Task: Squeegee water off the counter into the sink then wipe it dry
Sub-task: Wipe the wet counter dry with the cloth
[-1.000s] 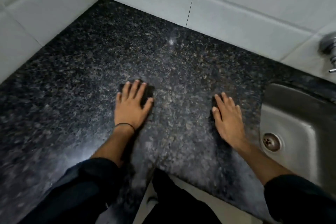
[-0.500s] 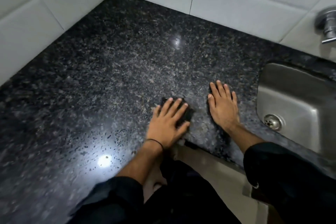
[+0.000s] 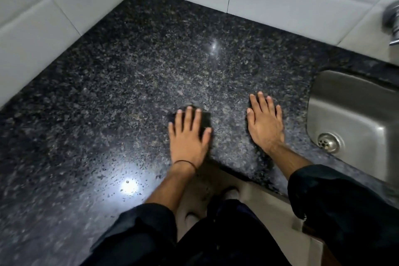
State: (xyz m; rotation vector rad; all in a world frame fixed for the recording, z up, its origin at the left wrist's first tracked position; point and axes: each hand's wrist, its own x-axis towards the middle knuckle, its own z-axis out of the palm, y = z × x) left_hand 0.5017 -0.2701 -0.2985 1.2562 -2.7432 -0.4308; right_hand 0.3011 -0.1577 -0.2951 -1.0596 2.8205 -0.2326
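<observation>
Left hand (image 3: pixel 189 138) now farther forward, flat

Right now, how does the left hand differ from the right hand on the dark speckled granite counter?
The left hand presses flat on a dark cloth; the right hand lies on bare dark speckled granite counter. The left wears a thin wrist band; the right does not. The right is nearer the steel sink. Both are palm down, fingers extended.

Dim scene. Overhead glare spot on counter (image 3: pixel 129 185) near-left of the left hand (image 3: pixel 189 138). Tap (image 3: pixel 391 21) motion-blurred; edges bowed.
</observation>
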